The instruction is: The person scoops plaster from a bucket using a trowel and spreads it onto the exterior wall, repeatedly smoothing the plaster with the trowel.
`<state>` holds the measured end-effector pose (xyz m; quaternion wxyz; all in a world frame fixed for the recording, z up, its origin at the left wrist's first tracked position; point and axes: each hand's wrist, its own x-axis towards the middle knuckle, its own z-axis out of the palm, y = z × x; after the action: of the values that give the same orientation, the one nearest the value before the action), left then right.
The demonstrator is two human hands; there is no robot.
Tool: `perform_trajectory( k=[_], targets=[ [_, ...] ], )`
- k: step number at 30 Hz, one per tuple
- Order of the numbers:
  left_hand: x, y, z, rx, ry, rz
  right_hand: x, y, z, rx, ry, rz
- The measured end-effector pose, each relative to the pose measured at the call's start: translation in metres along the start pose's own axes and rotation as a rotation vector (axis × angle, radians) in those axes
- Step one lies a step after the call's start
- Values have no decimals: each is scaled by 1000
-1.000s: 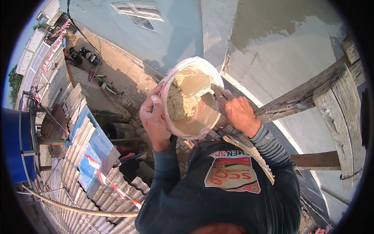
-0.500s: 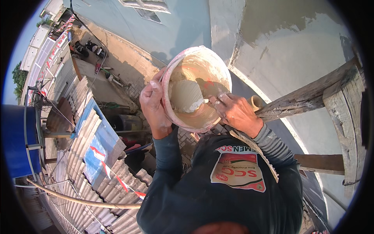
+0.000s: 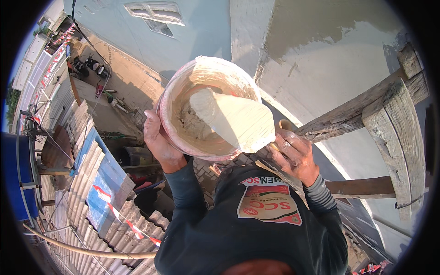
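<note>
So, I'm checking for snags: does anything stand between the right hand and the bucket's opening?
Yes, the coated trowel, gripped by the right hand. It slants across the right side of the opening of the bucket. Nothing else visible stands between them.

Bright sunlight, shadow across the pale-blue wall (image 3: 197,39), edges bowed (fisheye curvature), corners black.
</note>
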<state>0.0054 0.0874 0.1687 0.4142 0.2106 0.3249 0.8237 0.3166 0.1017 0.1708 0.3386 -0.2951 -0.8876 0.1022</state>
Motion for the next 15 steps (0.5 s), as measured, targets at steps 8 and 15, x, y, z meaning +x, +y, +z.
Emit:
perform_trajectory(
  k=[8, 15],
  targets=[
    [9, -24, -24, -108, -49, -228, -85, -14, -67, -308, 92, 125],
    [13, -45, -19, 7, -187, -298, -169, -52, -101, -823, 54, 392]
  ],
)
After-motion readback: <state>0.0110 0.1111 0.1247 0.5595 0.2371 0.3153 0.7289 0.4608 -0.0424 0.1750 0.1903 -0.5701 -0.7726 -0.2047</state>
